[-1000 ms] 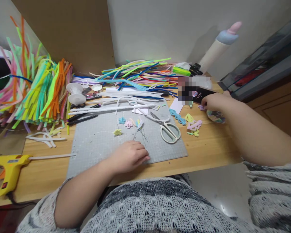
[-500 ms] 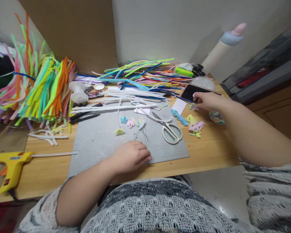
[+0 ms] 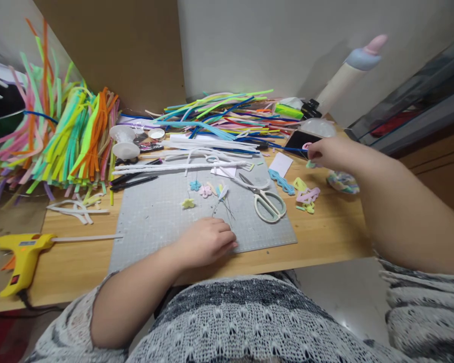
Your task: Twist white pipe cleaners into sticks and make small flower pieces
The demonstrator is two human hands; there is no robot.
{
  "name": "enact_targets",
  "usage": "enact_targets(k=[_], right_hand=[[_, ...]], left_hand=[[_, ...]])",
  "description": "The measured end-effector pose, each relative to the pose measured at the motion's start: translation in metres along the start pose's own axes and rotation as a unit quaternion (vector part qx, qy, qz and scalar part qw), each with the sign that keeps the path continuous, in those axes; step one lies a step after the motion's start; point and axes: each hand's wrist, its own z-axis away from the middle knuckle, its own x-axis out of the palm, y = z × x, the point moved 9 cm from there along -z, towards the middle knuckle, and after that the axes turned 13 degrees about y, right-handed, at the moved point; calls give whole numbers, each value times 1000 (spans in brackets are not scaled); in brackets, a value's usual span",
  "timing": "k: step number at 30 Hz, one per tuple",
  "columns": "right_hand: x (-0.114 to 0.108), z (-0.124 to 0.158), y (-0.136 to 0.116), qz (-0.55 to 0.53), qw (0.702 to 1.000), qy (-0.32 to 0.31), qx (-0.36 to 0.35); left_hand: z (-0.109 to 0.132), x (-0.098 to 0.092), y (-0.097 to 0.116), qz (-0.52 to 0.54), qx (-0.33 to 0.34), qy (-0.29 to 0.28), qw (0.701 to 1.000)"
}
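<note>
My left hand rests on the front of the grey cutting mat, its fingers curled together and nothing showing in them. Just beyond it lie a bunch of small fuzzy pieces with thin wire stems, a pink flower, a blue flower and a yellow flower. Scissors lie on the mat's right side. My right hand is over the table at the right, fingertips pinched around a small pink-and-green fuzzy piece. Behind those fingers is a dark phone, partly covered.
Blue and pink and yellow bent pipe cleaners lie right of the mat. Loose pipe cleaners pile at the back, bundled ones at left. A yellow glue gun lies front left; a wire spool stands behind.
My right hand has shifted slightly right and toward me, with the pink-and-green piece now at its fingertips; more of the phone shows. My left hand stays in place.
</note>
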Motion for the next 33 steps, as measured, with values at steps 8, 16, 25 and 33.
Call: enact_targets(k=[8, 16, 25, 33], right_hand=[[-53, 54, -148, -324, 920, -135, -175], [-9, 57, -274, -438, 858, -86, -253], [23, 59, -302, -493, 830, -132, -225], [21, 35, -303, -373, 898, -79, -221]], left_hand=[[15, -76, -14, 31, -29, 321, 946], [49, -100, -117, 344, -357, 377, 782], [59, -77, -143, 527, -419, 392, 627], [95, -110, -183, 340, -472, 461, 670]])
